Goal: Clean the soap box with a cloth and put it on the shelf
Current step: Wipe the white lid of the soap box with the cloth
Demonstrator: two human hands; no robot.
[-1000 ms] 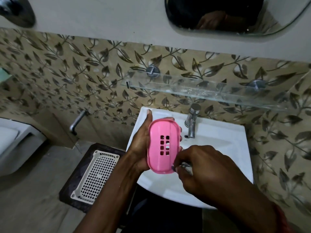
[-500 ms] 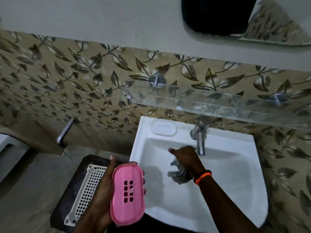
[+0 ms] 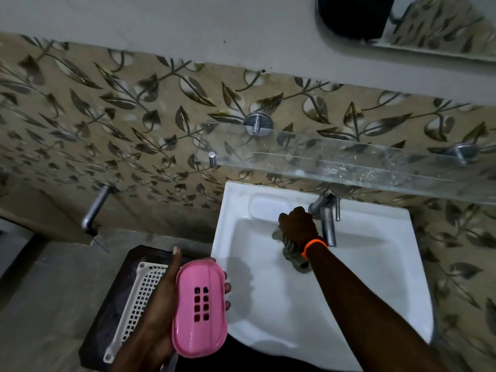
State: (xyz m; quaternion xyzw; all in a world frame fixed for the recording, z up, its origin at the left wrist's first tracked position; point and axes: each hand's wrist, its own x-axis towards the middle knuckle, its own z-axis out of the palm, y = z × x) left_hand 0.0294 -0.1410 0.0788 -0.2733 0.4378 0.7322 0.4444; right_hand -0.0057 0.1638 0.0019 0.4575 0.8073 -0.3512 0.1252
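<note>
My left hand (image 3: pixel 158 312) grips the pink soap box (image 3: pixel 200 307) from behind, thumb up, fingers wrapped round its right edge; the slotted face points at me, left of the white sink (image 3: pixel 375 304). My right hand (image 3: pixel 298 224), with an orange band at the wrist, reaches into the basin beside the tap (image 3: pixel 326 218) and holds a grey striped cloth (image 3: pixel 292 255) that hangs below it. The glass shelf (image 3: pixel 349 162) runs along the wall above the sink.
A white perforated tray (image 3: pixel 137 299) lies on a dark stand left of the sink. A metal pipe (image 3: pixel 94 208) juts from the tiled wall at the left. A mirror (image 3: pixel 429 25) hangs above the shelf at the top right.
My left hand carried the soap box down and left, away from the basin. My right hand left the box and moved up with the cloth to beside the tap.
</note>
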